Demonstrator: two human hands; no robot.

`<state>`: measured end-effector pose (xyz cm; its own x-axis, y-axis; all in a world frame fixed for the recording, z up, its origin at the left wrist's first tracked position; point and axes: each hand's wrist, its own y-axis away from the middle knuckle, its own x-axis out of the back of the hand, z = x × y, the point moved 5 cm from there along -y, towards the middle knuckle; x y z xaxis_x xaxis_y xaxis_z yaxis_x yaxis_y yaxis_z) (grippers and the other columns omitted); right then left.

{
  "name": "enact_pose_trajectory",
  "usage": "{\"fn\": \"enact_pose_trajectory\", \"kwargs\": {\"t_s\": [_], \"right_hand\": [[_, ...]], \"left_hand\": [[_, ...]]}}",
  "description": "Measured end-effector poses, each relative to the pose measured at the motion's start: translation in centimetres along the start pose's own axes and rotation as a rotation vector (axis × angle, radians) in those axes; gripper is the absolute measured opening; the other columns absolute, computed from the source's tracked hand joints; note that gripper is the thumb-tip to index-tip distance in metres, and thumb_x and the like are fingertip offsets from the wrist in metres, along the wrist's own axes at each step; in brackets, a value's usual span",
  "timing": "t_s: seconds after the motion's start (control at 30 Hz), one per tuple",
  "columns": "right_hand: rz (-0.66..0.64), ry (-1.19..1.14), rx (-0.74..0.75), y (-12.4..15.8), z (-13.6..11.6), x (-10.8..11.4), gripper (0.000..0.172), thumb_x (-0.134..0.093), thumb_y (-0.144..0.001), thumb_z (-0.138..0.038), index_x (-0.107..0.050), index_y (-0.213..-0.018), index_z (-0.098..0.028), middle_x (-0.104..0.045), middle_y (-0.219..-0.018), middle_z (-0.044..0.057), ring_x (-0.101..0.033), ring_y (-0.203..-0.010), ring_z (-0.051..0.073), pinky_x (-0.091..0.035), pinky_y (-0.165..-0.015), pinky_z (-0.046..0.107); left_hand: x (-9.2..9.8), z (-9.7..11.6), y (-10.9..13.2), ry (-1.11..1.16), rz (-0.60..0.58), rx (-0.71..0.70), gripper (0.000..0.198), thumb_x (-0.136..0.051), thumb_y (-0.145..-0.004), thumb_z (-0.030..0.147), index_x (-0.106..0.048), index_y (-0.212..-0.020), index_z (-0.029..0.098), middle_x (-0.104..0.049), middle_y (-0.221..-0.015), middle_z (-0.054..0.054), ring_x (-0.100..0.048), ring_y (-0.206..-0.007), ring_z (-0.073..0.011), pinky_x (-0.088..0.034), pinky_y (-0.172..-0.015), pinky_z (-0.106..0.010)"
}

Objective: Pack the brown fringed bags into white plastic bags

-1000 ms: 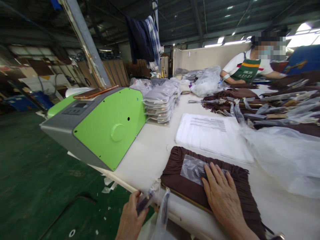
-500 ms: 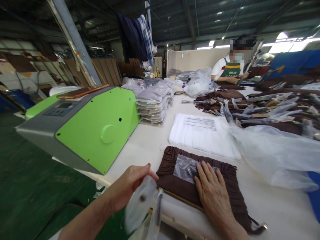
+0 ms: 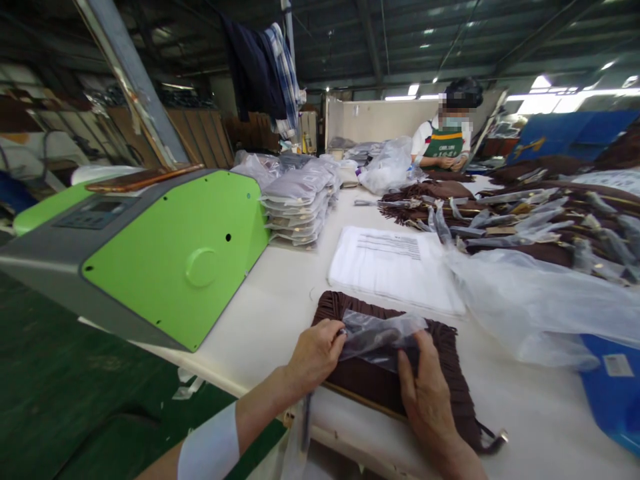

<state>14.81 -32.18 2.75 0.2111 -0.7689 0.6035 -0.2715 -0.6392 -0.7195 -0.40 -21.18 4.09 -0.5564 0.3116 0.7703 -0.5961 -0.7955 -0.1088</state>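
Observation:
A dark brown fringed bag (image 3: 370, 393) with a gold-coloured zip edge lies flat at the table's near edge. Clear plastic film (image 3: 377, 333) rests across its top, crumpled and partly lifted. My left hand (image 3: 320, 350) pinches the film's left end between thumb and fingers. Over the bag's right half is my right hand (image 3: 427, 387), thumb and fingers apart at the film's right end, with some fingers hidden. A narrow plastic-wrapped strip (image 3: 303, 427) hangs off the table edge below my left forearm. One dark strap end with a metal tip (image 3: 495, 441) sticks out at the bag's lower right corner.
A green and grey machine (image 3: 185, 260) stands at left. Behind the bag lie white printed plastic bags (image 3: 395, 263), and loose clear plastic (image 3: 520, 307) is at right. Further off are stacked packed bags (image 3: 295, 207), a pile of brown fringed bags (image 3: 520, 220) and a co-worker (image 3: 445, 143).
My left hand has moved right and up from the hanging plastic to the film on the bag. My right hand has turned from lying flat to a curved, spread pose. The view has shifted slightly.

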Motion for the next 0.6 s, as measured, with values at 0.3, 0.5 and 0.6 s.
{"fn": "enact_pose_trajectory", "kwargs": {"t_s": [0.3, 0.5, 0.6], "right_hand": [[0.136, 0.042, 0.176, -0.4, -2.3, 3.1, 0.055, -0.055, -0.079, -0.008, -0.040, -0.131, -0.016, -0.049, -0.127, 0.016, -0.042, -0.122, 0.031, -0.030, -0.101, 0.058], [0.063, -0.069, 0.290, 1.4, -4.0, 2.2, 0.048, -0.055, -0.076, -0.004, -0.051, -0.123, -0.015, -0.055, -0.117, 0.015, -0.048, -0.115, 0.029, -0.035, -0.097, 0.050], [0.033, -0.131, 0.308, 2.2, -4.4, 1.7, 0.043, -0.053, -0.076, -0.003, -0.054, -0.118, -0.013, -0.055, -0.117, 0.016, -0.048, -0.114, 0.029, -0.035, -0.096, 0.049]], "left_hand": [[6.6, -1.3, 7.0, -0.083, 0.443, -0.274, 0.012, -0.045, -0.086, 0.016, -0.056, -0.091, 0.018, -0.061, -0.074, -0.001, -0.059, -0.069, -0.0106, -0.046, -0.064, -0.018], [2.0, -5.8, 13.4, 0.066, 0.243, 0.262, 0.013, -0.047, -0.082, 0.030, -0.056, -0.079, 0.021, -0.058, -0.061, 0.003, -0.056, -0.053, -0.0113, -0.043, -0.055, -0.020], [-1.6, -7.3, 15.0, 0.234, 0.140, 0.562, 0.020, -0.050, -0.077, 0.034, -0.057, -0.088, 0.020, -0.058, -0.058, 0.004, -0.053, -0.049, -0.0137, -0.042, -0.053, -0.023]]}}
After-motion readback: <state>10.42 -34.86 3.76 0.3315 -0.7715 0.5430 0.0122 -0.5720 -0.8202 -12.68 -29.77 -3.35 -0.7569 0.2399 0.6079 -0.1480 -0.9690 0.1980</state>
